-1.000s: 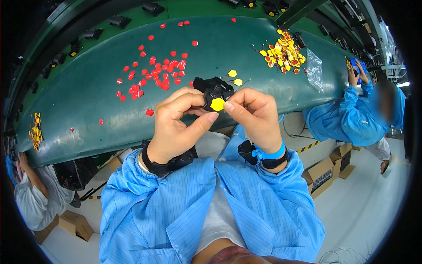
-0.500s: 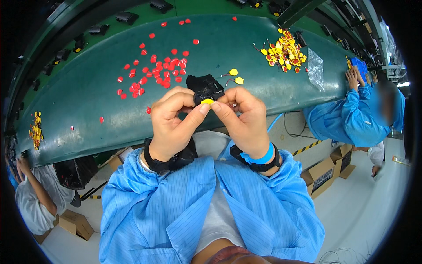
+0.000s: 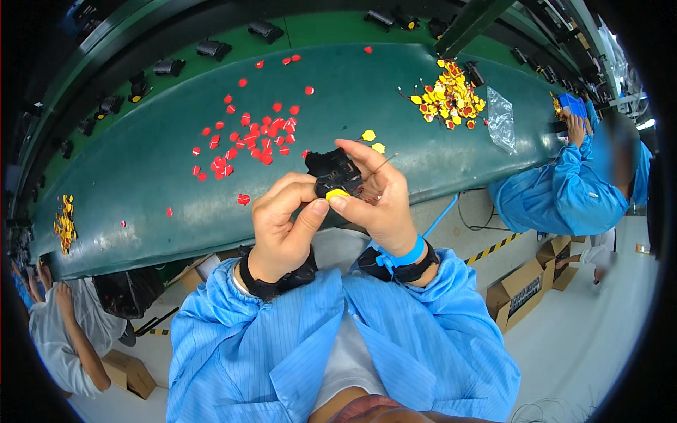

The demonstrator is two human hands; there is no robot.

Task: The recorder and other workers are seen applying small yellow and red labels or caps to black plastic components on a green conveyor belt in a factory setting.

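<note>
your left fingers (image 3: 291,190) and right fingers (image 3: 363,154) grasp black housing (image 3: 330,168); yellow disc (image 3: 337,193) at near edge, whether fixed can't tell; yellow pieces (image 3: 449,99) wait loose on surface (image 3: 155,169).

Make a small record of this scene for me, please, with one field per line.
Left hand: grips black part from its left
Right hand: at the part's right side, thumb tip at yellow disc
Surface: green table
Red pieces: scattered, left of centre
Yellow-and-red pile: right of centre, clear bag to its right
</note>
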